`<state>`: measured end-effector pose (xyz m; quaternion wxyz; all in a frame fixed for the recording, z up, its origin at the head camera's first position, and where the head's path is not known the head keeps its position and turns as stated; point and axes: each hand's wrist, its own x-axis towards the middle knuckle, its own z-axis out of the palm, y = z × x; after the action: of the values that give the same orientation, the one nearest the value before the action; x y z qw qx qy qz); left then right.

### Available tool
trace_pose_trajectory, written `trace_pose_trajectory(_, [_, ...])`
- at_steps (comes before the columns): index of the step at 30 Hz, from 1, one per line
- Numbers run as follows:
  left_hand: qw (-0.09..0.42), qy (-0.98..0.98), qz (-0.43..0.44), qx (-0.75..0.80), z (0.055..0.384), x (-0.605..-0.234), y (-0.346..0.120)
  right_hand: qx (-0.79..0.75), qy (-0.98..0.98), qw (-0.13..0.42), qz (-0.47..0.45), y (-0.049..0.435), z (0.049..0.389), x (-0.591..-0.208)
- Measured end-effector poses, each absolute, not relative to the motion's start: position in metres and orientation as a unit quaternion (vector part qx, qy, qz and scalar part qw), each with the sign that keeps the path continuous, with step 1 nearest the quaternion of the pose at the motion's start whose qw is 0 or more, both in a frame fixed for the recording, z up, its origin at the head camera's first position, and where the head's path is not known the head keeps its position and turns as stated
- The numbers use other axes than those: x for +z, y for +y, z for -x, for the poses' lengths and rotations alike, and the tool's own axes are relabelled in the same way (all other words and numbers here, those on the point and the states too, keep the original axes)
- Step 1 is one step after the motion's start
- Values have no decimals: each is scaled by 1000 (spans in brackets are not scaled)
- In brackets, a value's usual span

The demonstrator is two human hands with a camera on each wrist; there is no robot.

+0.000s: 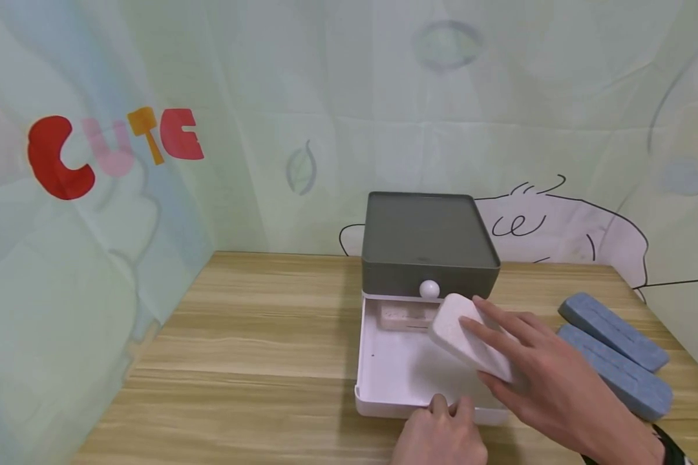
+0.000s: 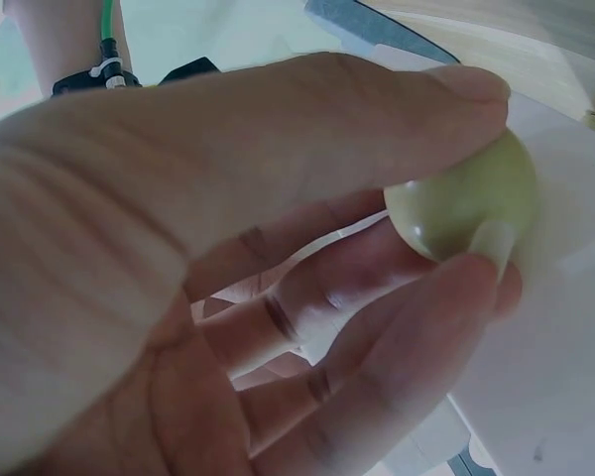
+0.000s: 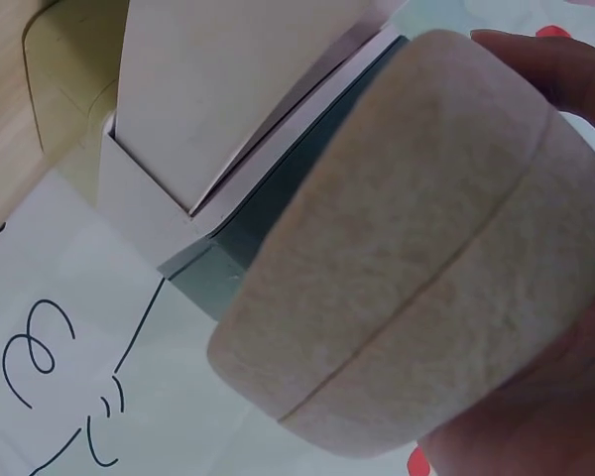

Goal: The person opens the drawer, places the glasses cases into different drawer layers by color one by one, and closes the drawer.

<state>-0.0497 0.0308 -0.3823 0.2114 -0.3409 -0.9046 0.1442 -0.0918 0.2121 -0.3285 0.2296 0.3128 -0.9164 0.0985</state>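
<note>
A grey and white drawer box [image 1: 427,229] stands against the back cloth, its white lower drawer [image 1: 391,365] pulled out. My left hand [image 1: 442,434] is at the drawer's front; in the left wrist view its thumb and fingers pinch the drawer's round knob [image 2: 466,203]. My right hand [image 1: 543,368] grips a whitish block [image 1: 462,336] with rounded corners, tilted above the right side of the drawer. A seam line runs along this block [image 3: 407,248] in the right wrist view. Inside the drawer, at its back, lies a similar pale block [image 1: 404,316], partly hidden.
Two blue blocks [image 1: 613,332] lie side by side on the wooden table [image 1: 256,349], right of the drawer box. The upper grey drawer is closed and has a white knob [image 1: 429,289]. A printed cloth [image 1: 267,129] hangs behind and at the sides.
</note>
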Motion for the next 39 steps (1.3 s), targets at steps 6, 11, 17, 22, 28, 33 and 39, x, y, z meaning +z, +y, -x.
trace_pose_trajectory(6, [207, -905, 346, 138, 50, -382, 30, 91, -922, 216, -307, 205, 94, -327])
trace_pose_trajectory(11, [218, -902, 350, 132, 50, -383, 28, 94, -924, 199, -311, 200, 96, -327])
trace_pose_trajectory(17, [194, -903, 364, 120, 52, -381, 28, 98, -918, 197, -329, 195, 100, -327])
trace_pose_trajectory(22, [201, -901, 363, 126, 52, -381, 28, 91, -919, 179, -338, 191, 104, -324])
trace_pose_trajectory(28, [183, -906, 358, 131, 52, -383, 30, 94, -901, 196, -375, 188, 109, -325])
trace_pose_trajectory(33, [172, -910, 354, 133, 52, -383, 31, 101, -889, 197, -400, 185, 113, -327])
trace_pose_trajectory(39, [176, -909, 354, 134, 52, -383, 30, 86, -893, 168, -409, 181, 119, -329])
